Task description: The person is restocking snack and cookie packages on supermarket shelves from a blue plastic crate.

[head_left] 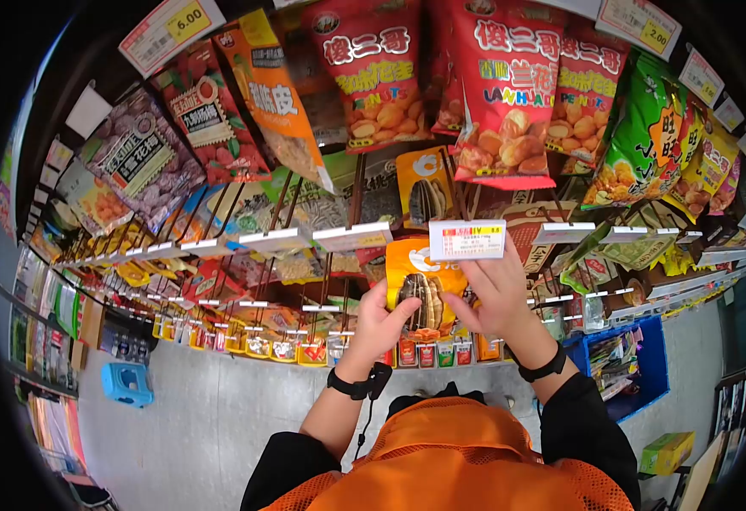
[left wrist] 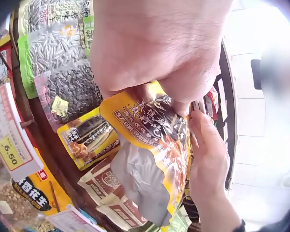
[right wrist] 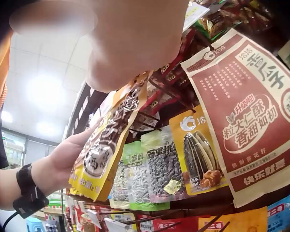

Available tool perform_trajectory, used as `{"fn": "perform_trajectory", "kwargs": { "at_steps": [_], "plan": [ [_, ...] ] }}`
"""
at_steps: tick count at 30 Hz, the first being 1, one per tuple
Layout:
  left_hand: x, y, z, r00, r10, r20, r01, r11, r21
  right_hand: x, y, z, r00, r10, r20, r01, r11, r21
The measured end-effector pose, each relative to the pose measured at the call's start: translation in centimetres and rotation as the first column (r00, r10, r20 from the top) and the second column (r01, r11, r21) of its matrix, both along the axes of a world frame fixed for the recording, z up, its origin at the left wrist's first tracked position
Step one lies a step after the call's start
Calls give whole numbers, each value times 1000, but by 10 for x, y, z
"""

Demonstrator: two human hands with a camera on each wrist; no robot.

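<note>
Both hands hold a yellow bag of sunflower seeds (head_left: 420, 294) upright in front of the shelf rack. My left hand (head_left: 378, 325) grips its left side, thumb laid across the printed front. At the upper right side, my right hand (head_left: 499, 298) pinches the bag, its thumb pointing at the bag's edge. A white price tag (head_left: 466, 242) overlaps the top of the bag and some right-hand fingers. The silver and yellow back of the bag (left wrist: 140, 164) shows in the left wrist view. A matching yellow bag (right wrist: 195, 150) hangs on the rack behind.
Red peanut bags (head_left: 373, 77) hang overhead on hooks. A brown paper seed bag (right wrist: 246, 116) hangs close by the right hand. Rows of price tags (head_left: 351, 237) edge the rack. On the floor are a blue stool (head_left: 126, 383) and a blue bin (head_left: 650, 362).
</note>
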State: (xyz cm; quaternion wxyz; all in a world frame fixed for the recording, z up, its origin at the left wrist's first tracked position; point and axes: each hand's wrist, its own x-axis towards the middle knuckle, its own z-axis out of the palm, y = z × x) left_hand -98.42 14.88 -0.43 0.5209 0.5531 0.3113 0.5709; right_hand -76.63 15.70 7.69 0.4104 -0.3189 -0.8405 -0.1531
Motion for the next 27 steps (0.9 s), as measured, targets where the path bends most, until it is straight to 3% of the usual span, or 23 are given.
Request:
{"fn": "perform_trajectory", "kwargs": {
  "at_steps": [2, 8, 11, 15, 27],
  "plan": [
    [2, 6, 0, 1000, -4, -26, 4, 1000, 18, -4, 1, -1, 995, -91, 42, 92, 996, -15],
    [10, 16, -2, 1000, 27, 7, -27, 999, 43, -7, 10, -13, 993, -110, 51, 111, 994, -19],
    [10, 22, -5, 996, 63, -62, -56, 994, 98, -9, 11, -23, 988, -144, -59, 143, 990, -21],
    [10, 25, -7, 991, 96, -96, -83, 988, 130, -6, 12, -27, 980, -199, -9, 199, 980, 33],
    [11, 19, 3, 994, 102, -47, -96, 989, 116, -6, 15, -11, 993, -115, -32, 114, 993, -6]
  ]
}}
